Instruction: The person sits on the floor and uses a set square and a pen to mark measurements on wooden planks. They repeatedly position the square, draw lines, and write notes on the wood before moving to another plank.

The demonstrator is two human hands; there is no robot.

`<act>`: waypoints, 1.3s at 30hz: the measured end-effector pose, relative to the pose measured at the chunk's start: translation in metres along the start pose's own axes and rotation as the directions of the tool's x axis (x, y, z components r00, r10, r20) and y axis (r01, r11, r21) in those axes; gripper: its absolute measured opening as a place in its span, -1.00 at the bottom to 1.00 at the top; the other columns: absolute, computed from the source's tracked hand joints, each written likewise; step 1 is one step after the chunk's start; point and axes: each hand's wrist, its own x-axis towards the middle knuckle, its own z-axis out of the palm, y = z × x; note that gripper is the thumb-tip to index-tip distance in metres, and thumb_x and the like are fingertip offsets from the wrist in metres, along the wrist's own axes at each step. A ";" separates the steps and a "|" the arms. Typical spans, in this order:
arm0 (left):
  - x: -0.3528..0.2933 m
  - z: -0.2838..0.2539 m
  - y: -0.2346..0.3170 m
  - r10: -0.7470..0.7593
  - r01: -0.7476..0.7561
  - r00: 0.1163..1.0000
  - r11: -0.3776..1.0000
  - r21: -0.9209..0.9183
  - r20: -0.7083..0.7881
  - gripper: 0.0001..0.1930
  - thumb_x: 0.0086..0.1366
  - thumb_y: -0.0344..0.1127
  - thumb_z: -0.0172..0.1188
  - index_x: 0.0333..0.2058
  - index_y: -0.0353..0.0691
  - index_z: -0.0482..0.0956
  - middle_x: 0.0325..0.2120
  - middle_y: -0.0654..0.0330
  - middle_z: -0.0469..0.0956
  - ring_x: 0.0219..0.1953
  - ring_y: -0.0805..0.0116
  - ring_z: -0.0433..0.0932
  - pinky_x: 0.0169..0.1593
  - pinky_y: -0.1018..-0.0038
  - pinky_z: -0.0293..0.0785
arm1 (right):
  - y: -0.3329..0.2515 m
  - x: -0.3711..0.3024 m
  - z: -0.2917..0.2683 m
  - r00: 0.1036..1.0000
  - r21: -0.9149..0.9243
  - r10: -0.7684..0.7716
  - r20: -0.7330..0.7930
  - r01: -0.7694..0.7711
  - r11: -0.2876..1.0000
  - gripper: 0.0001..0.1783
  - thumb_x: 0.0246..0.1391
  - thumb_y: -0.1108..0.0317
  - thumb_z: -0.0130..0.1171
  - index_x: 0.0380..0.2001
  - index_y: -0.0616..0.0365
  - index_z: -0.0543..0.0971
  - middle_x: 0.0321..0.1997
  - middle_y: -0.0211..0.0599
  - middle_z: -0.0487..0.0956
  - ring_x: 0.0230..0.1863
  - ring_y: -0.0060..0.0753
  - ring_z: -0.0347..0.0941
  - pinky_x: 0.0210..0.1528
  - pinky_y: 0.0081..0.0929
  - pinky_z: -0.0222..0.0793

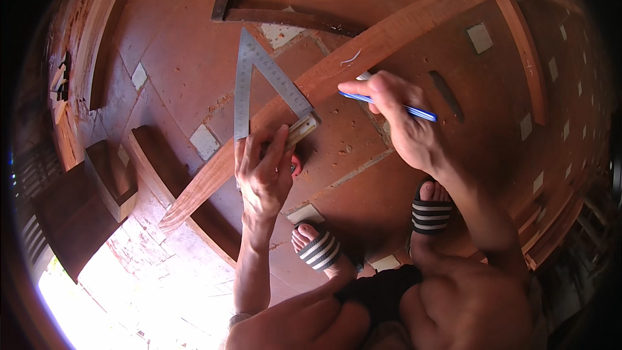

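A long reddish-brown wooden board (402,29) lies diagonally across in front of me, with a pale curved mark on its face. My left hand (264,172) is closed on the thick base of a grey metal set square (242,91), which lies partly over the board. Something small and red (297,166) shows beside that hand, too covered to name. Just right of the board, my right hand (407,116) grips a blue-and-white striped pen (421,113) between thumb and fingers. A small pale piece (365,76) also shows by those fingers.
Another plank (521,45) crosses the board's far right end. Dark wood pieces (285,18) lie beyond it. More timber (155,159) lies on the left, near a wooden block (107,175). A flat dark strip (446,94) rests on the tiled floor (350,181). My sandalled feet are close by.
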 end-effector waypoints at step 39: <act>-0.007 -0.001 -0.007 0.035 -0.035 0.999 0.999 0.028 -0.032 -0.53 0.05 -0.57 0.51 0.00 -0.19 0.77 -0.17 0.16 0.60 -0.14 0.08 0.58 -0.09 0.22 0.58 | -0.009 -0.053 0.007 0.971 -0.115 0.173 0.166 -0.156 0.981 -0.74 0.33 0.30 0.32 -0.15 0.33 0.74 -0.46 -0.18 0.68 -0.42 -0.58 0.58 -0.35 -0.53 0.45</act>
